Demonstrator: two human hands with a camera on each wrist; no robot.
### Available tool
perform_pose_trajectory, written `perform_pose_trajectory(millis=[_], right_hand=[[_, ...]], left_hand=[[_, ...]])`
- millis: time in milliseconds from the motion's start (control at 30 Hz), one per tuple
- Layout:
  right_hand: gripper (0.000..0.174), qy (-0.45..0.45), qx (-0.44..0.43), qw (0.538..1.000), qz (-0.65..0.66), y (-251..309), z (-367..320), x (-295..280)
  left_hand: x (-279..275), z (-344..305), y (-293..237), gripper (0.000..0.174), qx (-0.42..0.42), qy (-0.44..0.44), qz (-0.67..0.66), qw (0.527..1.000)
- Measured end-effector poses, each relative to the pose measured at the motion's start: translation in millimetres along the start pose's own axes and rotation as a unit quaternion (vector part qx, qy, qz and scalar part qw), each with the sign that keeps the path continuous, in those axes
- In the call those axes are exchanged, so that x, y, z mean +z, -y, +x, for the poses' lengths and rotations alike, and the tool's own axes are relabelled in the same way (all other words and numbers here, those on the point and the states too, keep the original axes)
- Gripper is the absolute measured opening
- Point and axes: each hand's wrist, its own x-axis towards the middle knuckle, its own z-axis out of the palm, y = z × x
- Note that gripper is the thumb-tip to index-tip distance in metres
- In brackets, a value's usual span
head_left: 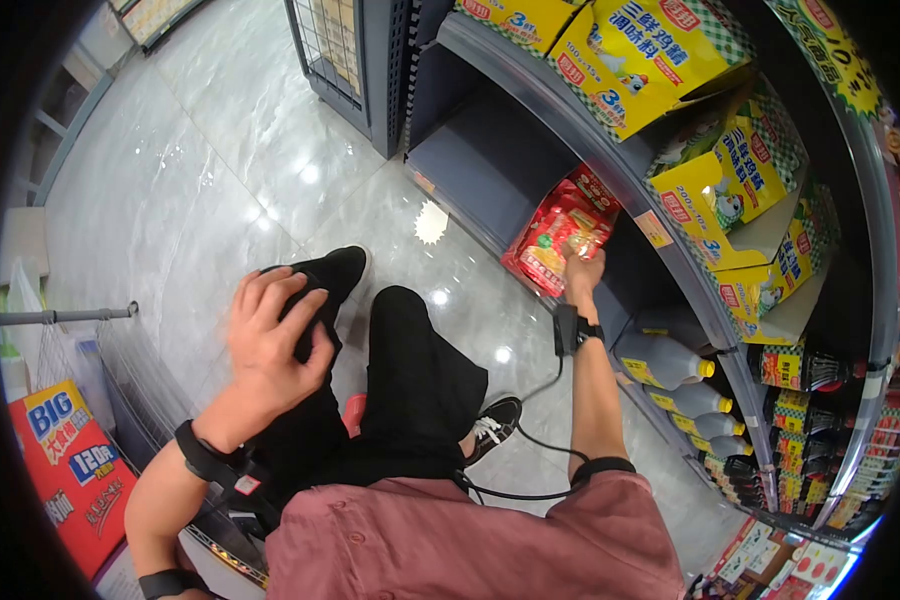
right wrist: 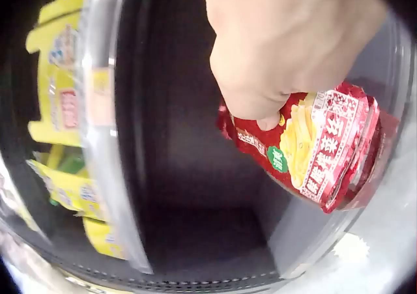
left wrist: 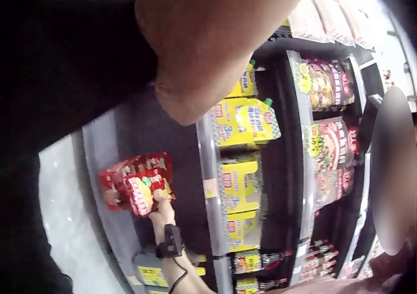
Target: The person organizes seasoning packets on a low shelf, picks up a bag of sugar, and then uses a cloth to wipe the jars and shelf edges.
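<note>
Head view: the person crouches on the tiled floor before a store rack. Their right hand is stretched out to the mouth of the bottom shelf, fingers pinching the near edge of a bundle of red packets. The bundle lies straight ahead of those fingers, at the shelf's front lip, its long axis slanting from upper right down to lower left in frame. The left hand is well apart from it, fingers spread and relaxed over the black-trousered knee, holding nothing; the right hand is plainly the nearer. Yellow bags fill the shelves above, bottles lie farther along the bottom shelf. Left wrist view: the red packets sit at the shelf edge with the right hand just under them, touching; the left hand fills the top of the frame, too close and blurred to read its fingers. Right wrist view: the right hand is curled round the top of the red packets, one fingertip pressed on the printed face. The bundle hangs below and to the right of the knuckles, over the dark shelf floor, and I cannot tell whether it touches it.
</note>
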Motion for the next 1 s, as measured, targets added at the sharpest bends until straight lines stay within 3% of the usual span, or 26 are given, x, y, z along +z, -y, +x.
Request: perform_pose_trajectory(millis=[33, 100, 133, 200, 300, 367, 433, 533, 600, 667, 733, 767, 867, 933, 967, 1000], right_hand=[[0.040, -0.015, -0.002, 0.999, 0.037, 20, -16, -13], [0.036, 0.053, 0.017, 0.974, 0.220, 46, -40, -46], [0.036, 0.042, 0.020, 0.973, 0.228, 62, -56, -60], [0.033, 0.209, 0.077, 0.910, 0.351, 95, -92, -85], [0.041, 0.337, 0.149, 0.835, 0.409, 123, -156, -93], [0.052, 0.397, 0.145, 0.815, 0.396, 148, -191, -91], [0.040, 0.447, 0.107, 0.813, 0.357, 167, -203, -92], [0.030, 0.476, 0.100, 0.810, 0.326, 122, -152, -79], [0.030, 0.336, 0.129, 0.898, 0.252, 84, -108, -56], [0.032, 0.228, 0.085, 0.969, -0.031, 59, -68, -34], [0.034, 0.146, 0.057, 0.967, -0.203, 54, -42, -15], [0.034, 0.146, 0.056, 0.966, -0.204, 43, -30, -6], [0.041, 0.151, 0.046, 0.951, -0.267, 13, -10, 14], [0.045, 0.157, 0.103, 0.918, -0.348, 13, -9, 24], [0.045, 0.163, 0.101, 0.916, -0.352, 12, -10, 28], [0.044, 0.106, 0.067, 0.920, -0.372, 8, -12, 28]], left_hand=[[2, 4, -4, 0.027, -0.003, 0.016, 0.007, 1.000], [6, 14, -15, 0.024, -0.006, 0.056, -0.018, 0.998], [12, 20, -21, 0.024, -0.012, 0.059, -0.086, 0.994], [25, 31, -39, 0.028, -0.068, 0.120, -0.260, 0.956], [54, 34, -64, 0.056, -0.287, 0.316, -0.440, 0.790], [69, 43, -74, 0.054, -0.338, 0.368, -0.640, 0.583], [77, 41, -76, 0.035, -0.416, 0.337, -0.590, 0.605], [83, 41, -56, 0.023, -0.455, 0.300, -0.603, 0.583], [79, 52, -49, 0.023, -0.513, 0.273, -0.598, 0.552], [78, 62, -44, 0.023, -0.519, 0.268, -0.607, 0.538], [85, 63, -35, 0.023, -0.513, 0.259, -0.632, 0.520], [90, 60, -32, 0.023, -0.514, 0.258, -0.633, 0.518], [97, 57, -34, 0.024, -0.494, 0.258, -0.590, 0.584], [93, 62, -39, 0.025, -0.505, 0.286, -0.605, 0.545], [92, 64, -40, 0.025, -0.505, 0.296, -0.611, 0.532], [93, 63, -40, 0.026, -0.498, 0.301, -0.618, 0.528]])
